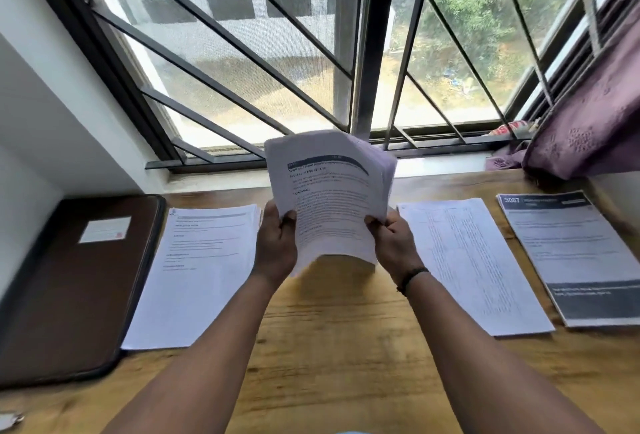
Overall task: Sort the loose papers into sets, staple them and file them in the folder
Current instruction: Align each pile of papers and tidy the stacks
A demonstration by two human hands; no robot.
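Hands: left hand point(277, 246), right hand point(391, 243) grip paper stack point(329, 198) | folder point(69, 288) left | three piles point(204, 260) flank

**What the head view cannot settle**

The printed text on the held stack of papers point(329, 198) is motion-blurred and unreadable, and its sheets cannot be counted. The fingers of the left hand point(275, 243) and right hand point(393, 243) lie hidden behind the stack; only the thumbs show. The brown folder point(69, 288) is cut off by the left edge. A small metal object point(12, 418) at the bottom-left corner is cropped and cannot be identified. The dark-banded set point(575, 253) runs past the right edge.
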